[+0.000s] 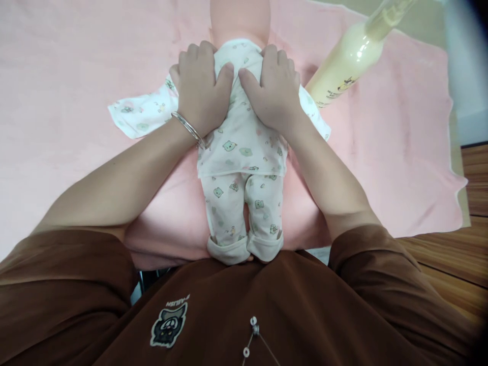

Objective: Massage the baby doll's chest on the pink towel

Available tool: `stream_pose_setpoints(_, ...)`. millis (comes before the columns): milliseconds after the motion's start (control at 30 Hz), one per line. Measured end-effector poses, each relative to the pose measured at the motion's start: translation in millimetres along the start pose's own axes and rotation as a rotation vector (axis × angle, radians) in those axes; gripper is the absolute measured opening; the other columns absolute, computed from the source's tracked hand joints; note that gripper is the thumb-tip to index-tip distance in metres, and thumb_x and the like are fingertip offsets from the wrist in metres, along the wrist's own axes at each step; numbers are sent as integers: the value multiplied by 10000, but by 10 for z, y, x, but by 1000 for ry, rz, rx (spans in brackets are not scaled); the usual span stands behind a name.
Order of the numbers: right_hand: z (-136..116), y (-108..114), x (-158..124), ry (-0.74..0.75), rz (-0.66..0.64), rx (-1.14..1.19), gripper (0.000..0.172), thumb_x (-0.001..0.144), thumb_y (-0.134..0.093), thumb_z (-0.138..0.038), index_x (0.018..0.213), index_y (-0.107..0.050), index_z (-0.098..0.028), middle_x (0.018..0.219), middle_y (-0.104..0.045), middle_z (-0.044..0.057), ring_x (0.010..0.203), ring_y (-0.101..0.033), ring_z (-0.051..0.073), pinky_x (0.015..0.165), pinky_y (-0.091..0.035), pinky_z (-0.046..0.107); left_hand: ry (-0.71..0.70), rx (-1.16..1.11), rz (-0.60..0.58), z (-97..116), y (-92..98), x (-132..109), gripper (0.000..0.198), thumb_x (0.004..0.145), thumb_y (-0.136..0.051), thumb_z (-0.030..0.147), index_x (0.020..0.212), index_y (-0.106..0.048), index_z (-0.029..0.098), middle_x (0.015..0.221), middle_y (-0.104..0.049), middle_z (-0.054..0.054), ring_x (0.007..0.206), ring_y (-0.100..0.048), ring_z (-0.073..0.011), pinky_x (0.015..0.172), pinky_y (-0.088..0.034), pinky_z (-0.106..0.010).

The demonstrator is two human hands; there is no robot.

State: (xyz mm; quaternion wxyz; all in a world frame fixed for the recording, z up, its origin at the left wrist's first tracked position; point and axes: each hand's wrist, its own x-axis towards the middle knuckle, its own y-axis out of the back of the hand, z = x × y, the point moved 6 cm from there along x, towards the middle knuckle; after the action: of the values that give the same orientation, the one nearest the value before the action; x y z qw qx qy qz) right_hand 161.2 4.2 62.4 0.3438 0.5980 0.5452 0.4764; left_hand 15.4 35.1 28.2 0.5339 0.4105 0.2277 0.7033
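A baby doll (pixel 244 147) with a smooth bald head lies with its back toward me, its legs pointing at my body. It wears a white top and trousers printed with small green animals, the trouser cuffs rolled up. My left hand (pixel 200 84) grips its left shoulder, the fingers curled over the far side and the thumb on the upper back. On the other shoulder, my right hand (pixel 276 89) holds in the same way, its thumb close to the left one. The doll's sleeves spread out past both hands. Its face is hidden.
A pink cloth (pixel 381 157) lies under the doll and covers most of the surface. At the upper right lies or leans a pale yellow pump bottle (pixel 346 63). Brown wooden boards (pixel 450 259) show at the lower right.
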Motion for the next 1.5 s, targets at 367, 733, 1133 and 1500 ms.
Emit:
stream_pose_setpoints(367, 23, -6, 6, -1, 69, 19, 356, 863, -346, -503, 1151, -482, -344, 1203, -559, 25, 1157, -489, 265, 1047, -436, 430, -188, 150, -62, 150, 84, -111, 347, 866, -555, 48, 1202, -573, 133, 1159, -581, -129, 1090, -495, -327, 978, -388, -495)
stream_pose_setpoints(733, -106, 66, -139, 73, -68, -104, 614, 944, -269, -445, 1460, -335, -118, 1428, -432, 106, 1320, -388, 276, 1159, -323, 436, -336, 43, -124, 265, 191, -122, 260, 773, -440, 29, 923, -543, 215, 1024, -609, -108, 1028, -546, -298, 936, -445, -432)
stream_pose_setpoints(1133, -168, 81, -26, 2, -123, -44, 547, 855, -210, -268, 1340, -461, -277, 1393, -490, 5, 1363, -362, 230, 1201, -289, 437, -356, 206, -200, 359, 248, -308, 481, 763, -503, 45, 1241, -504, 100, 1319, -493, -164, 1279, -421, -392, 1103, -346, -546)
stream_pose_setpoints(1500, -506, 80, -472, 27, -176, -130, 649, 920, -309, -290, 1545, -202, -153, 1609, -115, 28, 1497, -83, 318, 1226, -177, 536, -121, 42, -181, 96, 108, 93, 171, 712, -459, 57, 727, -401, 218, 870, -560, -79, 914, -516, -273, 862, -390, -422)
